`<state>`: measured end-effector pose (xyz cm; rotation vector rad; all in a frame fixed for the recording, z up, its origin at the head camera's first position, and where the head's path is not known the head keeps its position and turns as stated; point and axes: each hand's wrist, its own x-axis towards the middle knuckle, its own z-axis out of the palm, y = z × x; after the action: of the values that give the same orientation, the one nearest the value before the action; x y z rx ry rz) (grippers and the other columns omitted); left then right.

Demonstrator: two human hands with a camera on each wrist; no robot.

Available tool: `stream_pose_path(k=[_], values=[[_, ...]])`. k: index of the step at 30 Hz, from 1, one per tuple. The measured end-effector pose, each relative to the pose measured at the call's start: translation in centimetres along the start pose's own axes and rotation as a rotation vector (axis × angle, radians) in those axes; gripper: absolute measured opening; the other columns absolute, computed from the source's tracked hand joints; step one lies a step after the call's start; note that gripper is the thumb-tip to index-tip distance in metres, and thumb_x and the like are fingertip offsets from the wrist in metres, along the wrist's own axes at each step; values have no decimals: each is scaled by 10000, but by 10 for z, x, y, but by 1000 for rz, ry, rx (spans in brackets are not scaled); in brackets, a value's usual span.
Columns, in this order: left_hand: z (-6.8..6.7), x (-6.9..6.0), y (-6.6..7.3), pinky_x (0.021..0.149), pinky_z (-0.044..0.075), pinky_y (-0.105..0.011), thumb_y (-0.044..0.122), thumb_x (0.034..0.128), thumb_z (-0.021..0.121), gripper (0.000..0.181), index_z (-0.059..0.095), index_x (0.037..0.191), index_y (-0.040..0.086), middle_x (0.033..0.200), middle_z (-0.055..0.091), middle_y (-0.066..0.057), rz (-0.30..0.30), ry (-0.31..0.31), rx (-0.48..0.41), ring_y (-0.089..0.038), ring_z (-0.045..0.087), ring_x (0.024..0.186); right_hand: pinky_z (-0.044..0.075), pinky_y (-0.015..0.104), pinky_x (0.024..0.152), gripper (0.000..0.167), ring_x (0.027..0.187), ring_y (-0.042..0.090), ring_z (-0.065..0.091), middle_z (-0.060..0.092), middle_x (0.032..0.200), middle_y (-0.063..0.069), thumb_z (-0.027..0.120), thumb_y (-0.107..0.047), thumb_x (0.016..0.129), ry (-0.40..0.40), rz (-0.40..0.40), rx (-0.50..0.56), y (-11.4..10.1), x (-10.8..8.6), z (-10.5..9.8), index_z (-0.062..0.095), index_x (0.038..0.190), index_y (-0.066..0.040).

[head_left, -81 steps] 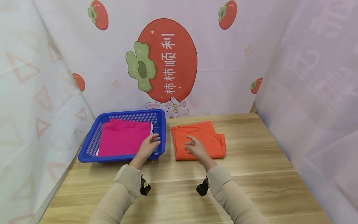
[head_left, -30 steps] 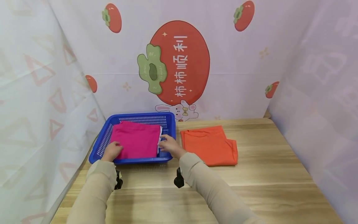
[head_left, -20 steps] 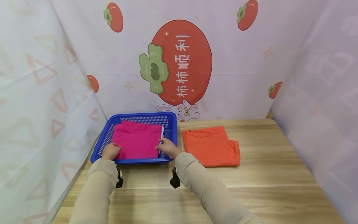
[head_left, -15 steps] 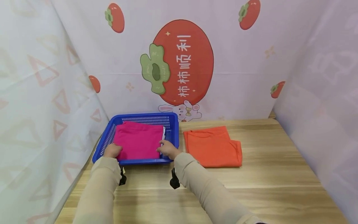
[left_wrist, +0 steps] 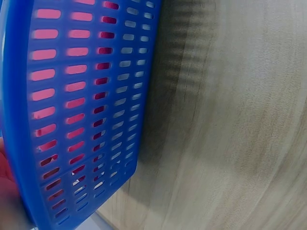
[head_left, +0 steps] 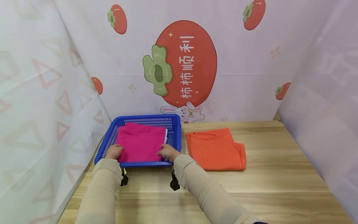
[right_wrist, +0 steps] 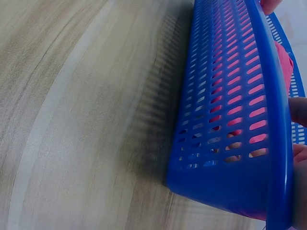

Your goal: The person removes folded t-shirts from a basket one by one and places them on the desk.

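A folded magenta garment [head_left: 141, 141] lies in a blue plastic basket [head_left: 179, 133] at the back left of the table, on top of some white fabric [head_left: 166, 135]. My left hand [head_left: 114, 151] is inside the basket, pinching the garment's near left edge. At its near right edge my right hand [head_left: 169, 152] pinches the cloth between thumb and fingers. The left wrist view has the basket wall [left_wrist: 86, 105] in front, with magenta showing through its slots. In the right wrist view, fingers [right_wrist: 300, 112] reach over the rim to the garment, partly hidden by the wall.
A folded orange T-shirt [head_left: 216, 152] lies on the wooden table [head_left: 268, 174] just right of the basket. Printed cloth [head_left: 240, 59] hangs behind the table and along both sides. A black wrist camera [head_left: 174, 182] sits under each cuff.
Both hands have moved left from above the basket's right side and the orange T-shirt into the basket, and have closed on the magenta garment's near edges. The head view has turned slightly left.
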<state>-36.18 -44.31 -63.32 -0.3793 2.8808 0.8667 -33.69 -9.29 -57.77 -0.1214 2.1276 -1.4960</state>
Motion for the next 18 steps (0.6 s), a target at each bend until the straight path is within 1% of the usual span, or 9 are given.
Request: stream_pose_path(k=[1, 5, 6, 8, 9, 11, 14, 16, 18], values=[[-11, -20, 18, 741, 403, -370, 337, 741, 573, 352, 644, 1012, 123, 1057, 575, -107, 15, 10, -29, -277, 507, 930, 428, 307, 482, 521, 592, 157, 489, 507, 819, 74, 632, -97, 723, -22, -4, 51, 1, 1, 0, 422, 1195, -29], [-56, -109, 111, 796, 374, -387, 247, 772, 533, 346, 599, 1040, 38, 1086, 538, -172, -38, -7, -107, -314, 471, 972, 468, 394, 626, 584, 852, 309, 535, 492, 1064, 159, 621, -82, 743, -59, 52, 211, 3, 6, 0, 357, 1259, -13], [-60, -115, 120, 779, 375, -395, 246, 772, 534, 353, 590, 1025, 6, 1066, 534, -199, -61, 16, -109, -331, 469, 955, 468, 407, 639, 596, 879, 345, 527, 475, 1092, 199, 609, -77, 750, -64, 59, 235, 4, 8, 0, 331, 1270, 4], [-70, -143, 151, 803, 356, -428, 197, 797, 484, 355, 554, 1044, -48, 1084, 503, -246, -116, 50, -128, -365, 442, 979, 466, 415, 660, 595, 880, 356, 529, 485, 1088, 202, 630, -104, 749, -73, 61, 285, 2, 5, -1, 349, 1265, -12], [-72, -150, 157, 798, 358, -425, 193, 805, 474, 351, 550, 1042, -54, 1072, 507, -247, -117, 67, -141, -369, 441, 971, 467, 410, 656, 597, 869, 351, 535, 500, 1070, 195, 645, -137, 747, -82, 50, 300, 1, 3, -3, 364, 1260, -21], [-74, -158, 166, 792, 360, -423, 184, 809, 449, 354, 548, 1043, -63, 1069, 509, -254, -125, 119, -158, -368, 445, 961, 466, 403, 644, 579, 858, 326, 540, 526, 1028, 176, 655, -151, 737, -84, 48, 303, -15, -17, -8, 392, 1238, -25], [-73, -159, 167, 820, 351, -413, 207, 824, 424, 368, 557, 1061, -42, 1107, 502, -240, -130, 163, -188, -358, 438, 994, 435, 429, 718, 485, 899, 281, 519, 547, 997, 127, 605, -162, 784, -63, 41, 290, -50, -60, -15, 430, 1221, -47], [-73, -158, 167, 861, 324, -415, 228, 843, 406, 394, 543, 1097, -40, 1162, 472, -240, -127, 166, -219, -357, 414, 1047, 383, 472, 792, 423, 936, 274, 492, 542, 1005, 129, 536, -104, 823, -38, 55, 279, -78, -92, -19, 427, 1225, -26], [-74, -157, 166, 903, 292, -417, 228, 868, 378, 413, 516, 1136, -53, 1209, 436, -237, -110, 146, -243, -356, 377, 1102, 346, 495, 835, 401, 980, 291, 474, 522, 1055, 157, 480, -97, 855, -48, 45, 280, -91, -109, -23, 406, 1239, -5]])
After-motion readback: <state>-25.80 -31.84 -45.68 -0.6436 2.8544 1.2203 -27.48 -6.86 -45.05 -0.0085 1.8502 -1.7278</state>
